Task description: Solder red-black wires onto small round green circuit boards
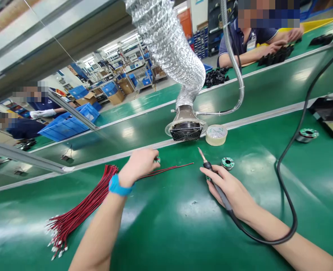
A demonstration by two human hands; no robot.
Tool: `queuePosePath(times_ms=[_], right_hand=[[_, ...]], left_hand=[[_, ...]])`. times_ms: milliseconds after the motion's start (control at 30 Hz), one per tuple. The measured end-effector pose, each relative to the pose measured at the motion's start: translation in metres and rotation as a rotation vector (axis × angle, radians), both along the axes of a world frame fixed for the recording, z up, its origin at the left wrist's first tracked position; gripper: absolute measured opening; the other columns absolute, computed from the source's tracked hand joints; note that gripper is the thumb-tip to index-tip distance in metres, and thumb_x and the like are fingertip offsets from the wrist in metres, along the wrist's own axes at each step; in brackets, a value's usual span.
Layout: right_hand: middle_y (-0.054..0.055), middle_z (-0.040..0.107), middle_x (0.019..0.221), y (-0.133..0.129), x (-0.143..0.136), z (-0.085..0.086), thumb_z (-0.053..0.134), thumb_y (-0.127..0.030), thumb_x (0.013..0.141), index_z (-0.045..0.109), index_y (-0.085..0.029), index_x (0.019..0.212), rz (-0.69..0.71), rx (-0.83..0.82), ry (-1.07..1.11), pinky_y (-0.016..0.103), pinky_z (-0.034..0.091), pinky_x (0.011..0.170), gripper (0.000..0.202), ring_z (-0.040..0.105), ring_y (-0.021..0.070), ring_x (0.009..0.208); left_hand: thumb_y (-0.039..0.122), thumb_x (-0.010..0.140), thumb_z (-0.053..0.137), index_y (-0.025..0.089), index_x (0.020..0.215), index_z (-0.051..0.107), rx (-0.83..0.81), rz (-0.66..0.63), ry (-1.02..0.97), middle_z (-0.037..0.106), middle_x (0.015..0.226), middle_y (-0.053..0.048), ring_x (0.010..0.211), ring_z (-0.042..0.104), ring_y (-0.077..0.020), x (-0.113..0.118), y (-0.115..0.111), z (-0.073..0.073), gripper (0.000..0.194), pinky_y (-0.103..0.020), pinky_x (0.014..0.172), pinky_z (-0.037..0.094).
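My right hand [234, 192] is wrapped round a soldering iron [218, 188], its bare tip pointing up and left. Just beyond that hand sits a round metal part with a green circuit board [227, 163]; a bit of another green piece [208, 178] shows beneath the fingers. My left hand [139, 163], with a blue wrist band [120, 185], is closed at a small green-and-white round part [157, 160], mostly hidden by the fingers. Loose red and black wires [166, 170] stick out to the right beneath this hand. Left of it lies a bundle of red-black wires [84, 205] with white connectors.
A fume fan [186, 131] on a silver duct [172, 45] hangs ahead, beside a tape roll [216, 134]. The iron's black cable [280, 180] loops at right, near another round part [307, 134] and a black tray [332, 113]. Co-workers sit across the metal rail.
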State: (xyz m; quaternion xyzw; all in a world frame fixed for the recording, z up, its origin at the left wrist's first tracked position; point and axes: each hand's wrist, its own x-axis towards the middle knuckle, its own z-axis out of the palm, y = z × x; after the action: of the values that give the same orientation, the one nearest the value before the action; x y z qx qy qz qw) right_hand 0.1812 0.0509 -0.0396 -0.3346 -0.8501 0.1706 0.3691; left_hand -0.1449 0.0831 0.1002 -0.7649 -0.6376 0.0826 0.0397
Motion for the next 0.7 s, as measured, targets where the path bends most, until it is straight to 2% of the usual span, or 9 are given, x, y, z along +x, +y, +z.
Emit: queuePosePath(times_ms=[67,167,233,300,367,467,533,600,700], right_hand=[[0.014,0.065,0.131,0.0,-0.002,0.002,0.046,-0.019,0.105,0.051,-0.026,0.154,-0.028,0.032,0.017,0.034,0.06,0.079,0.049,0.072,0.0227,0.101],[0.015,0.063,0.13,0.0,-0.004,0.006,0.048,-0.016,0.104,0.053,-0.025,0.15,-0.062,0.089,0.034,0.034,0.061,0.077,0.047,0.073,0.0223,0.099],[0.015,0.063,0.129,0.001,-0.005,0.008,0.05,-0.016,0.104,0.053,-0.023,0.149,-0.075,0.123,0.029,0.033,0.062,0.075,0.046,0.073,0.0228,0.1],[0.015,0.064,0.128,0.001,-0.005,0.009,0.051,-0.016,0.103,0.054,-0.022,0.147,-0.092,0.146,0.018,0.034,0.062,0.076,0.044,0.073,0.0231,0.099],[0.015,0.064,0.126,0.002,-0.004,0.009,0.051,-0.017,0.104,0.055,-0.022,0.146,-0.105,0.155,0.012,0.033,0.061,0.075,0.043,0.073,0.0229,0.098],[0.014,0.064,0.126,0.0,-0.004,0.008,0.048,-0.019,0.106,0.055,-0.022,0.146,-0.113,0.143,0.018,0.031,0.06,0.074,0.041,0.072,0.0215,0.095],[0.014,0.064,0.127,-0.001,-0.004,0.007,0.045,-0.02,0.107,0.056,-0.022,0.146,-0.11,0.116,0.029,0.03,0.059,0.074,0.041,0.072,0.0204,0.094],[0.013,0.064,0.127,-0.002,-0.004,0.007,0.044,-0.02,0.107,0.056,-0.022,0.147,-0.095,0.084,0.048,0.028,0.058,0.074,0.041,0.072,0.0195,0.092],[0.012,0.064,0.125,-0.004,-0.006,0.008,0.045,-0.019,0.106,0.056,-0.023,0.147,-0.053,0.045,0.08,0.028,0.058,0.074,0.043,0.073,0.018,0.087]], left_hand=[[0.025,0.084,0.079,0.019,0.089,0.074,0.023,0.136,0.065,0.075,0.096,-0.013,0.094,0.071,-0.0351,-0.019,0.043,0.004,0.009,-0.039,0.081,0.048],[0.018,0.092,0.066,0.015,0.101,0.074,0.098,0.18,0.044,0.072,0.114,-0.021,0.116,0.066,-0.0396,-0.036,0.095,-0.009,0.012,-0.049,0.099,0.045],[0.017,0.095,0.062,0.014,0.112,0.072,0.137,0.182,-0.001,0.07,0.122,-0.022,0.123,0.061,-0.0386,-0.039,0.114,-0.026,0.02,-0.051,0.106,0.041],[0.016,0.097,0.059,0.013,0.121,0.069,0.176,0.189,-0.06,0.069,0.125,-0.022,0.126,0.059,-0.0377,-0.038,0.119,-0.041,0.027,-0.053,0.109,0.038],[0.016,0.099,0.057,0.012,0.132,0.064,0.236,0.193,-0.126,0.064,0.136,-0.024,0.134,0.053,-0.0386,-0.035,0.113,-0.052,0.034,-0.056,0.114,0.034],[0.022,0.102,0.055,0.013,0.135,0.062,0.302,0.167,-0.238,0.057,0.146,-0.023,0.139,0.047,-0.0376,-0.026,0.083,-0.06,0.035,-0.054,0.116,0.033],[0.03,0.102,0.06,0.018,0.121,0.07,0.247,0.102,-0.325,0.066,0.129,-0.015,0.124,0.059,-0.0309,-0.018,0.054,-0.067,0.024,-0.045,0.107,0.044],[0.034,0.099,0.068,0.022,0.104,0.073,0.146,0.027,-0.412,0.071,0.106,-0.006,0.1,0.066,-0.0223,-0.008,0.025,-0.076,0.014,-0.033,0.09,0.051],[0.029,0.097,0.07,0.021,0.092,0.07,0.083,-0.004,-0.511,0.068,0.091,-0.001,0.081,0.064,-0.0167,0.006,-0.007,-0.091,0.01,-0.027,0.073,0.049]])
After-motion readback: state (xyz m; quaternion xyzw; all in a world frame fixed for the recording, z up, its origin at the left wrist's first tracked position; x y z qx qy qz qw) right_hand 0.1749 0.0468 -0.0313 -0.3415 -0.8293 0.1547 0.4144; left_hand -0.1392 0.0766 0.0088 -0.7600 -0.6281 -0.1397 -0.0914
